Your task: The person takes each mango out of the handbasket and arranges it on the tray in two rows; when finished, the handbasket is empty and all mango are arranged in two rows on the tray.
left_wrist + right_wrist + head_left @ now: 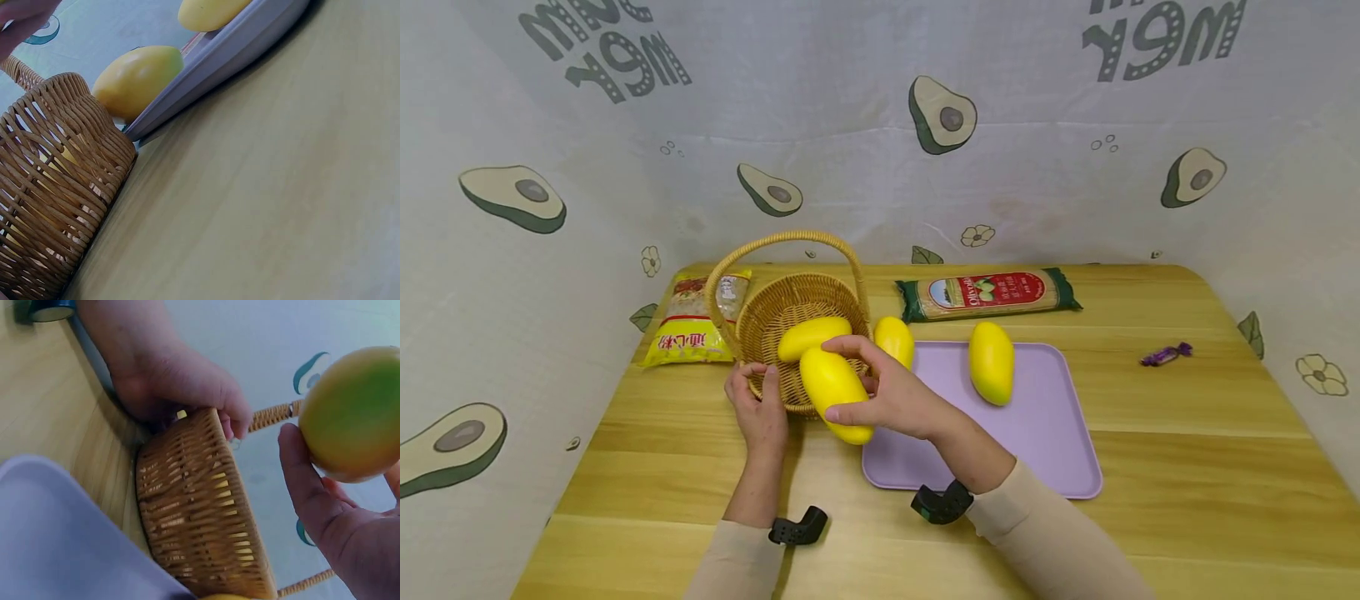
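Observation:
My right hand (891,396) grips a yellow mango (831,387), thumb on the near side and fingers over the top. In the right wrist view this mango (356,415) shows a greenish end and is raised above the rim. It overlaps the front of the wicker basket (796,285) in the head view. My left hand (762,412) holds the basket's front left rim, fingers curled over it. Inside the basket lies another mango (812,335). Two more are at the lilac tray (1037,450): one mango (895,340) at its back left corner, another mango (992,362) toward its back.
A yellow bag of pasta (688,333) lies left of the basket, partly behind its arched handle (790,237). Behind the tray is a long pack of spaghetti (988,293). One purple wrapped candy (1167,354) lies at the right. A printed cloth (850,125) hangs behind the table.

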`<act>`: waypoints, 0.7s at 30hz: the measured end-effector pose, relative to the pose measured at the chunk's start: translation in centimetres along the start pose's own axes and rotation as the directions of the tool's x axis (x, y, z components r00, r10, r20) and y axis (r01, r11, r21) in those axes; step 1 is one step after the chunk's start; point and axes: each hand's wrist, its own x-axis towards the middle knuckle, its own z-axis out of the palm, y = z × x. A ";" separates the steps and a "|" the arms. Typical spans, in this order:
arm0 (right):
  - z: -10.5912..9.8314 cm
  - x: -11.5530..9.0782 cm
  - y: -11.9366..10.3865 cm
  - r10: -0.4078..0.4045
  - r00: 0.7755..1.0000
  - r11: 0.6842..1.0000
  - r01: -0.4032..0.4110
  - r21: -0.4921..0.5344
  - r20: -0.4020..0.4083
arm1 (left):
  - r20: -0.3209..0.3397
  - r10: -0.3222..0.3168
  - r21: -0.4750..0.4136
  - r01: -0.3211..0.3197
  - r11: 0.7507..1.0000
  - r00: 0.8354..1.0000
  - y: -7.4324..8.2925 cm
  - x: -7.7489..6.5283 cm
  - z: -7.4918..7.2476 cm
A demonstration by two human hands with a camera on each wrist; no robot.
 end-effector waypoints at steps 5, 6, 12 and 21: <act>-1.0 -1.6 0.2 0.042 0.999 0.999 -0.042 -0.004 -0.028 | -0.001 0.002 -0.009 -0.002 1.000 1.000 0.1 0.0 0.0; -1.2 -1.8 0.3 0.048 0.998 0.999 -0.048 0.000 -0.040 | -0.002 0.003 -0.009 -0.003 1.000 1.000 0.1 0.0 0.1; -2.5 -3.2 0.9 0.039 0.994 0.999 -0.038 0.013 -0.101 | -0.007 0.007 -0.014 -0.008 1.000 1.000 0.1 0.0 0.1; -3.6 -4.7 2.0 0.117 0.992 0.993 -0.118 -0.024 -0.052 | -0.012 -0.006 -0.014 0.006 1.000 1.000 0.1 0.0 0.2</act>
